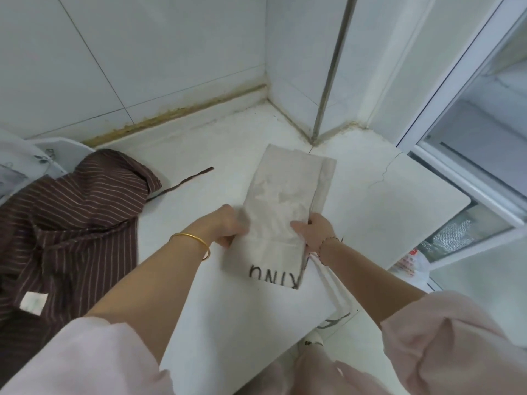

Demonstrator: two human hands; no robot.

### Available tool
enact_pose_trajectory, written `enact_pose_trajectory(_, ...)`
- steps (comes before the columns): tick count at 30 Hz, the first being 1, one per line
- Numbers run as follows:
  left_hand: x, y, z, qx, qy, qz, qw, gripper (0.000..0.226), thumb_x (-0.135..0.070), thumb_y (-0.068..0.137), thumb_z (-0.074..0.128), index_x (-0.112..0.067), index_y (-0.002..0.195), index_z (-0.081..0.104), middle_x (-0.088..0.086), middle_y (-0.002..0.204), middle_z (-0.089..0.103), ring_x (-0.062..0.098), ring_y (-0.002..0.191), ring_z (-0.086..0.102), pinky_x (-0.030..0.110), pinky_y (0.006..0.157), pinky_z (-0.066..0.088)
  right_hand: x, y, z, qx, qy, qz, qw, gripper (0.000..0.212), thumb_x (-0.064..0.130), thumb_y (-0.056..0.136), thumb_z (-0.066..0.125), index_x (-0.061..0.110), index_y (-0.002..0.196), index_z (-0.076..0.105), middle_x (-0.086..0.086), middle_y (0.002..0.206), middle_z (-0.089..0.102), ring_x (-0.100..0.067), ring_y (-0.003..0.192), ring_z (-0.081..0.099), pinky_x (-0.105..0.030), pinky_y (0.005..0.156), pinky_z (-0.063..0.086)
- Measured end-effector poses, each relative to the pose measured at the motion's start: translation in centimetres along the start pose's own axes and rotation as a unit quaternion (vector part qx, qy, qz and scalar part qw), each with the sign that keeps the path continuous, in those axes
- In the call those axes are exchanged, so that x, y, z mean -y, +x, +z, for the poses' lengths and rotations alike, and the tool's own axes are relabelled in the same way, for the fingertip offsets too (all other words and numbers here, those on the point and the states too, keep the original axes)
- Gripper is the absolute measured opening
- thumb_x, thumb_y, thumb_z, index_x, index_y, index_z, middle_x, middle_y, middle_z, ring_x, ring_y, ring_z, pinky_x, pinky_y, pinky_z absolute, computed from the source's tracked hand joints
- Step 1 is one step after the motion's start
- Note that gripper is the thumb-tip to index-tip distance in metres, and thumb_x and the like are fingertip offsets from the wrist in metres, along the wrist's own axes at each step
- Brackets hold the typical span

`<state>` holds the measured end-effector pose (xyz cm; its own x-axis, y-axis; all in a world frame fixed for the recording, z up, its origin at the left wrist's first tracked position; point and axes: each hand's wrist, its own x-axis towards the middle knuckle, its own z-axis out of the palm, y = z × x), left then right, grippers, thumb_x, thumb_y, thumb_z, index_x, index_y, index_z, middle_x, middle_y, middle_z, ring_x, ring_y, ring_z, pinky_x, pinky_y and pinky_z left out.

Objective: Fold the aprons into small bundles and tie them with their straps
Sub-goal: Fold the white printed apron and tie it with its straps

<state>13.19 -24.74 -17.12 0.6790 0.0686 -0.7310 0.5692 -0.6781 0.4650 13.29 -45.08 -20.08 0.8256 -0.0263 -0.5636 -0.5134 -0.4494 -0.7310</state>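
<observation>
Centrally, beige apron (281,212) folded to a long strip lies on white bench (242,317); left grip (229,228) clenched on its left edge, right grip (313,232) pinching right edge. Unfolded brown striped apron (71,223) heaped at bench left, well apart.

"ONIX" on beige apron (285,201)

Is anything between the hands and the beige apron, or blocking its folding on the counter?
Nothing visible does. The left hand and the right hand hold the beige apron at its side edges. The brown striped apron lies apart on the left of the counter, its strap not touching the beige one.
</observation>
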Motion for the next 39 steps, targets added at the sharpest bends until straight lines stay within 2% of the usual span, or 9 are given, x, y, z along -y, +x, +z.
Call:
enact_pose_trajectory(5,1.6,-1.3,-0.2,0.222,-0.076,-0.141,0.962,0.035,-0.027,0.093,0.058,0.007,0.101,0.056,0.020,0.091,0.064,0.029,0.077,0.068,0.037,0.073,0.059,1.3,1.0,-0.2,0.116,-0.232,-0.073,0.963,0.011,0.015,0.086,0.056,0.019,0.080,0.047,0.003,0.076,0.047,-0.016,0.070,0.048,-0.020,0.055,0.035)
enact_pose_trajectory(7,2.3,-1.3,-0.5,0.169,-0.103,-0.164,0.966,0.033,-0.031,0.096,0.052,0.002,0.091,0.055,0.018,0.085,0.063,0.026,0.071,0.065,0.035,0.070,0.055,2.2,1.2,-0.3,0.139,-0.271,-0.077,0.949,0.020,0.012,0.083,0.057,0.016,0.069,0.044,0.000,0.070,0.045,-0.016,0.063,0.044,-0.024,0.053,0.032)
enact_pose_trajectory(11,3.2,0.4,-1.4,-0.109,-0.108,-0.117,0.981,0.025,-0.014,0.094,0.045,-0.005,0.070,0.048,0.013,0.065,0.053,0.024,0.054,0.052,0.031,0.051,0.049,3.6,1.9,0.0,0.092,-0.283,-0.086,0.951,0.032,0.030,0.087,0.057,0.014,0.065,0.040,0.000,0.064,0.039,-0.017,0.062,0.039,-0.028,0.055,0.028)
enact_pose_trajectory(13,3.4,1.3,-1.9,-0.181,-0.135,-0.081,0.971,0.023,-0.010,0.093,0.046,-0.007,0.070,0.045,0.011,0.061,0.048,0.023,0.050,0.048,0.026,0.046,0.043,4.4,2.4,0.4,0.071,-0.301,-0.108,0.945,0.040,0.029,0.090,0.052,0.015,0.059,0.032,0.000,0.058,0.030,-0.018,0.056,0.032,-0.029,0.053,0.023)
enact_pose_trajectory(18,3.5,2.7,-1.7,-0.197,-0.323,-0.048,0.924,0.015,-0.006,0.086,0.060,-0.005,0.076,0.049,0.011,0.074,0.054,0.023,0.061,0.051,0.029,0.054,0.047,4.8,3.5,0.7,0.081,-0.283,-0.075,0.953,0.041,0.019,0.086,0.058,0.016,0.057,0.029,0.000,0.059,0.029,-0.016,0.053,0.028,-0.027,0.050,0.021)
enact_pose_trajectory(23,2.6,3.9,-1.7,-0.231,-0.363,0.050,0.901,0.011,-0.013,0.091,0.056,-0.015,0.082,0.049,0.016,0.101,0.062,0.031,0.089,0.061,0.046,0.087,0.053,4.2,4.0,0.2,0.093,-0.241,-0.086,0.962,0.036,0.015,0.086,0.059,0.017,0.066,0.030,0.003,0.066,0.032,-0.013,0.057,0.029,-0.025,0.053,0.024)
enact_pose_trajectory(30,1.0,5.8,-1.5,-0.256,-0.204,0.066,0.943,0.004,-0.013,0.093,0.041,-0.008,0.093,0.041,-0.001,0.078,0.046,0.021,0.073,0.045,0.029,0.061,0.037,3.4,4.5,0.7,0.040,-0.256,-0.073,0.963,0.015,0.028,0.091,0.046,0.016,0.097,0.041,0.001,0.080,0.049,-0.023,0.072,0.046,-0.030,0.061,0.034)
enact_pose_trajectory(36,0.1,6.3,-1.3,-0.267,-0.133,0.074,0.952,0.009,-0.009,0.093,0.035,-0.006,0.102,0.038,0.001,0.078,0.045,0.024,0.075,0.046,0.033,0.067,0.039,3.2,4.6,0.8,0.002,-0.232,-0.078,0.970,0.016,0.031,0.091,0.041,0.015,0.090,0.041,-0.001,0.079,0.051,-0.022,0.069,0.044,-0.031,0.060,0.032)
enact_pose_trajectory(39,-0.3,6.2,-1.4,-0.244,-0.178,0.082,0.950,0.031,-0.016,0.095,0.043,-0.007,0.124,0.035,0.003,0.098,0.054,0.028,0.094,0.056,0.034,0.081,0.045,3.2,4.7,0.8,-0.016,-0.253,-0.086,0.963,0.016,0.029,0.095,0.037,0.015,0.089,0.038,0.000,0.076,0.048,-0.024,0.071,0.044,-0.030,0.059,0.031)
